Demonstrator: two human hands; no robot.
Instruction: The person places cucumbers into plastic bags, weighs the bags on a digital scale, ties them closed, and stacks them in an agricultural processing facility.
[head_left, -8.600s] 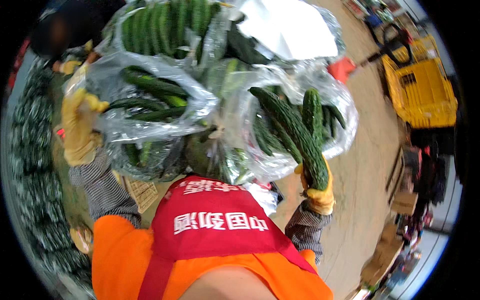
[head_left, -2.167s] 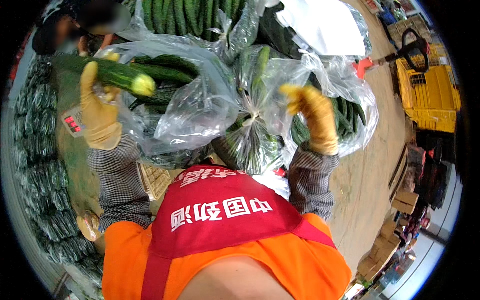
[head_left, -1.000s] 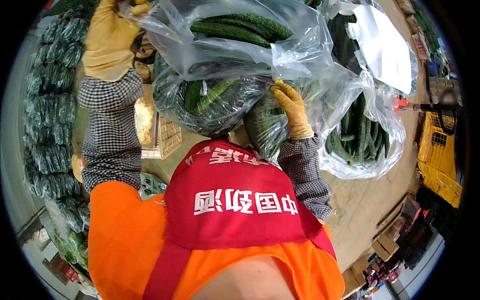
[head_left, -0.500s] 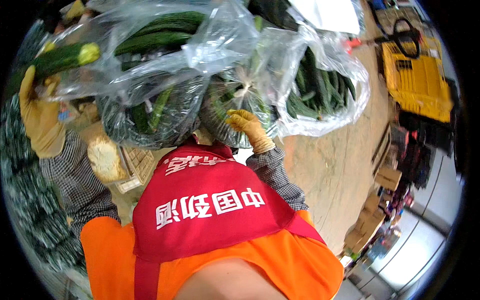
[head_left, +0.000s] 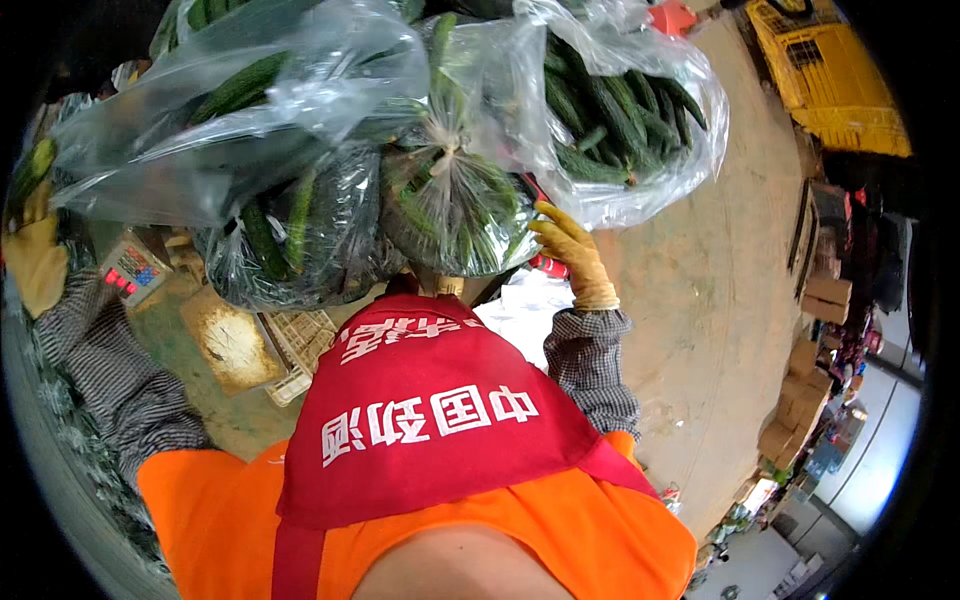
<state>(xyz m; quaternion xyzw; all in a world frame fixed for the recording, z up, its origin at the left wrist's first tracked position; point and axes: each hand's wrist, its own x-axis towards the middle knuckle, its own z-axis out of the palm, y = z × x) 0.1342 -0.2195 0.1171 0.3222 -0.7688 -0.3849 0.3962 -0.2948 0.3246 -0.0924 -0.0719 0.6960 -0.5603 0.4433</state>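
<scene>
At the far left edge, my left hand point(head_left: 38, 262), in a yellow glove, has its fingers round a dark green cucumber point(head_left: 34, 168); much of it is cut off by the picture's rim. My right hand point(head_left: 578, 262), gloved alike, has its fingers partly stretched at the right side of a knotted clear bag point(head_left: 455, 215) of cucumbers. A red and black object point(head_left: 548, 265) shows partly by those fingers. To its left lies another filled clear bag point(head_left: 290, 235). Loose clear plastic point(head_left: 150, 165) spreads above it. An open bag point(head_left: 655, 190) of cucumbers stands at the right.
A keypad with coloured buttons point(head_left: 135, 270) and a worn metal plate point(head_left: 232, 340) are near my left arm. Beside them is a beige crate point(head_left: 298, 350). White paper point(head_left: 525, 310) lies below the bags. A yellow crate point(head_left: 835, 85) and cardboard boxes point(head_left: 800, 405) are at the right.
My left hand has moved left and down with the cucumber, out from beside the plastic. My right hand has shifted right, from the knotted bag's front to its side.
</scene>
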